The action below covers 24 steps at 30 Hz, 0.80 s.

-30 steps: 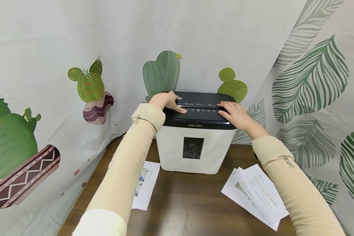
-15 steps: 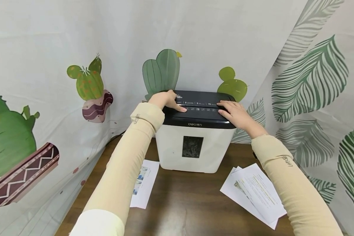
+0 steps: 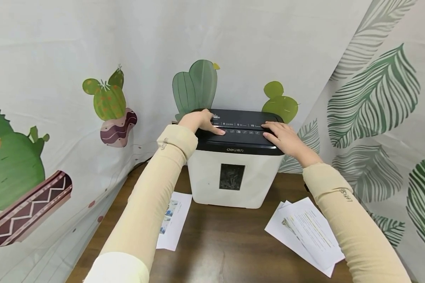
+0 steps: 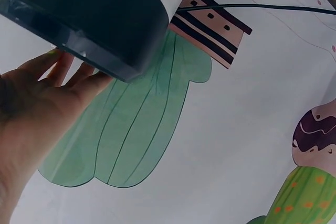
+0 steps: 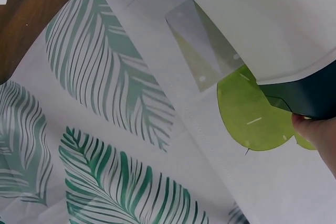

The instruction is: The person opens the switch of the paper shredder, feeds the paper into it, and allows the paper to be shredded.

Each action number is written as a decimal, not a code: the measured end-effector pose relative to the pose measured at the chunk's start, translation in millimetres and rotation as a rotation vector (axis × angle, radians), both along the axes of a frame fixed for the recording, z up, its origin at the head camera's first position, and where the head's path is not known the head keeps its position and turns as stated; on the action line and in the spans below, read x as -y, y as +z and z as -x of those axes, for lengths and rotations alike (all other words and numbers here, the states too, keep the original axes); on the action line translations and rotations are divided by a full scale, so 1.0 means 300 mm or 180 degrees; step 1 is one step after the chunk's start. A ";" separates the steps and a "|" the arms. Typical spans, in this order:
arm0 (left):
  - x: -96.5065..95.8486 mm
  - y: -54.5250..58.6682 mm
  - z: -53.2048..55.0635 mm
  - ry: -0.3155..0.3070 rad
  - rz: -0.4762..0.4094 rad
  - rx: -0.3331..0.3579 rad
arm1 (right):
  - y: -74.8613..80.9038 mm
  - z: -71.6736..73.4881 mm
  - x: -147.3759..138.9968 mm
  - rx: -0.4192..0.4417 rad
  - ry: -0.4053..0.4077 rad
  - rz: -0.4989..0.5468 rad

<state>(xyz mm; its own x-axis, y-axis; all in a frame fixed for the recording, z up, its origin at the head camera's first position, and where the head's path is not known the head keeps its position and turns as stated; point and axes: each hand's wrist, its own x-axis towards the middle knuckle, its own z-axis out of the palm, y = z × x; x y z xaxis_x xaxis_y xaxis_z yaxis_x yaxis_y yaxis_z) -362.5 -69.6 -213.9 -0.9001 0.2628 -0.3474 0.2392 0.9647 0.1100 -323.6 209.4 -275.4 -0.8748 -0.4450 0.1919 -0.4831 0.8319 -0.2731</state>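
At far left, a pale cloth (image 3: 53,47) printed with potted cacti hangs and continues behind the work. A dark cord (image 3: 139,165) shows at the left edge of the brown bench (image 3: 216,236). On the bench, a printed sheet (image 3: 178,226) with blue pictures lies partly hidden by the left sleeve (image 3: 148,200). The left hand (image 3: 199,121) rests on the left end of the black top (image 3: 238,140) of a white shredder (image 3: 235,159); its fingers (image 4: 92,87) are apart, the thumb extended near the slot (image 3: 240,129). The shredder stands upright on the bench, close before the cloth, its front bearing a dark window (image 3: 231,177) and its top marked "deli". The right hand (image 3: 284,138) rests on the right end of the same black top, thumb and forefinger apart; the spacing of its other fingers cannot be told. Further right, overlapping printed papers (image 3: 309,237) lie just beside the right sleeve (image 3: 354,220). At far right hangs a leaf-printed cloth (image 3: 375,94) in green and grey
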 end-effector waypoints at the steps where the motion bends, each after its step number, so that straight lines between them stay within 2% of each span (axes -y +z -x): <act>1: 0.004 -0.003 -0.001 0.0005 -0.0045 -0.0036 | 0.001 0.001 0.002 -0.0001 0.0005 0.0012; 7: 0.023 -0.028 -0.011 0.0020 -0.0392 -0.0289 | 0.017 -0.008 0.003 0.0113 0.0051 0.0071; 12: 0.027 -0.044 -0.017 0.0037 -0.0497 -0.0431 | 0.026 -0.014 -0.001 0.0184 0.0111 0.0095; 18: 0.039 -0.063 -0.016 -0.0081 -0.0533 -0.0564 | 0.014 -0.025 0.000 0.0037 0.0010 0.0252; 24: 0.054 -0.101 -0.025 -0.0211 -0.0826 -0.0748 | 0.011 -0.057 -0.001 -0.0167 -0.0047 0.0500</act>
<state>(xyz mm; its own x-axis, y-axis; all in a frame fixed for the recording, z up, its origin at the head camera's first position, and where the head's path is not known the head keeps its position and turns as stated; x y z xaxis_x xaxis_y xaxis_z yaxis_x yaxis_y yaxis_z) -354.8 -85.7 -244.2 -0.9256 0.3756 -0.0468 0.3481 0.8934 0.2840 -306.4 209.6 -272.0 -0.8679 -0.3930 0.3038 -0.4882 0.7881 -0.3750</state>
